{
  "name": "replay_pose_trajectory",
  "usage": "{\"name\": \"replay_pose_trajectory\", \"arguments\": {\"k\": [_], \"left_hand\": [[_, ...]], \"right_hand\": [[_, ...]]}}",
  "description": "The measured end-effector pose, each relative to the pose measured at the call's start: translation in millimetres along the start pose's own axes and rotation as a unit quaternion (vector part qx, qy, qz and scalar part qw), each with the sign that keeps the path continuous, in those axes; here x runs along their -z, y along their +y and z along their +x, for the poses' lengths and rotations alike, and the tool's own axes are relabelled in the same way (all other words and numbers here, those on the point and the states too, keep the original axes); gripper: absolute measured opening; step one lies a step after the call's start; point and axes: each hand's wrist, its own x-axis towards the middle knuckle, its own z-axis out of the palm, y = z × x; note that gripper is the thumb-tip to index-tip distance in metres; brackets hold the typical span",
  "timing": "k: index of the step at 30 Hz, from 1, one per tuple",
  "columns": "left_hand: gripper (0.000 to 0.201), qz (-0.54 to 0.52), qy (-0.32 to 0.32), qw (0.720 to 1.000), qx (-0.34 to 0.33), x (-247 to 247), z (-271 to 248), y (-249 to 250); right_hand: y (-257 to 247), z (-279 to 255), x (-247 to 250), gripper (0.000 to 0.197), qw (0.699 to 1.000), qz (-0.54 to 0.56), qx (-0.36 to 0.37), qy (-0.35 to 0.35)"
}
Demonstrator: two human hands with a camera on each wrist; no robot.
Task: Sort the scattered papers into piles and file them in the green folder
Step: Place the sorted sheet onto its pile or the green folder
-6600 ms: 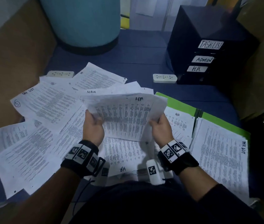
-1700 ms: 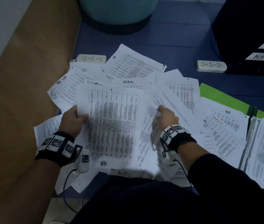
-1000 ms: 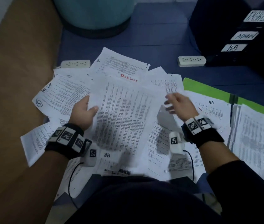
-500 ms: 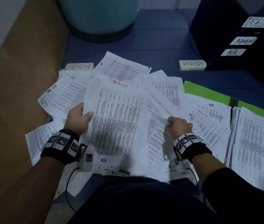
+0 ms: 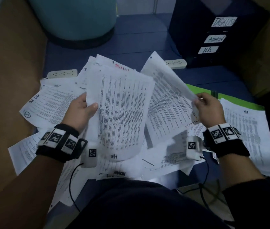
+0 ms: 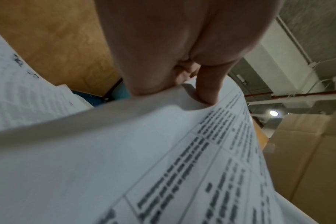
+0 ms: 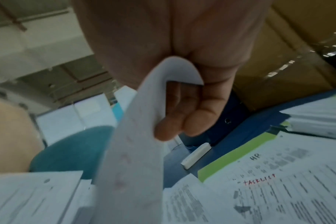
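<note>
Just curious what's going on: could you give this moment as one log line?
left hand: holds paper stack | right hand: pinches lifted sheet | green folder: open, partly filled | phase: sorting

Blue floor [image 5: 141, 38] open ahead; teal drum [image 5: 79, 17] far-left, black cabinet [image 5: 213, 30] far-right.

black box [image 5: 213, 28] labels: tasklist, admin, h.r.; folder pile sheet [image 5: 246, 129]: hr.
</note>
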Motion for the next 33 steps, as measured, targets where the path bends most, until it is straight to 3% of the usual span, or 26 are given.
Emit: {"name": "replay_pose_trajectory", "arguments": {"k": [4, 7, 13, 18, 20, 22, 23, 25, 28, 30, 33], "left_hand": [[0.037, -0.123, 0.030, 0.992, 0.031, -6, 8, 8], [0.035, -0.138, 0.048, 0.987, 0.062, -18, 13, 5], [0.031, -0.121, 0.055, 0.988, 0.083, -50, 7, -2], [0.029, -0.033, 0.112, 0.991, 0.065, -82, 2, -4], [0.027, 0.011, 0.136, 0.991, 0.016, -98, -3, 0], [0.025, 0.047, 0.155, 0.986, -0.034, -116, -8, 6], [0.026, 0.036, 0.168, 0.984, -0.049, -125, -11, 10], [0.026, 0.001, 0.187, 0.980, -0.074, -139, -13, 18], [0.022, 0.023, 0.204, 0.969, -0.135, -147, -18, 30], [0.026, -0.001, 0.213, 0.966, -0.144, -149, -24, 29], [0.022, 0.019, 0.221, 0.971, -0.087, -153, -28, 5]], "right_hand": [[3, -9, -4, 0.025, 0.984, 0.176, -0.017, -0.022], [3, -15, -13, 0.027, 0.956, 0.281, -0.042, -0.075], [-1, -22, -8, 0.027, 0.870, 0.451, -0.069, -0.186], [13, -16, -4, 0.011, 0.908, 0.329, -0.049, -0.254], [13, -9, 0, 0.022, 0.911, 0.334, -0.048, -0.237], [8, -1, 5, 0.013, 0.925, 0.308, -0.018, -0.223], [4, 3, 7, 0.008, 0.937, 0.281, 0.007, -0.206], [-6, 10, 11, 0.021, 0.956, 0.245, 0.058, -0.152], [-19, 16, 19, 0.022, 0.947, 0.282, 0.110, -0.111], [-17, 14, 20, 0.024, 0.941, 0.292, 0.123, -0.120], [6, 7, 4, 0.028, 0.946, 0.273, 0.087, -0.151]]}}
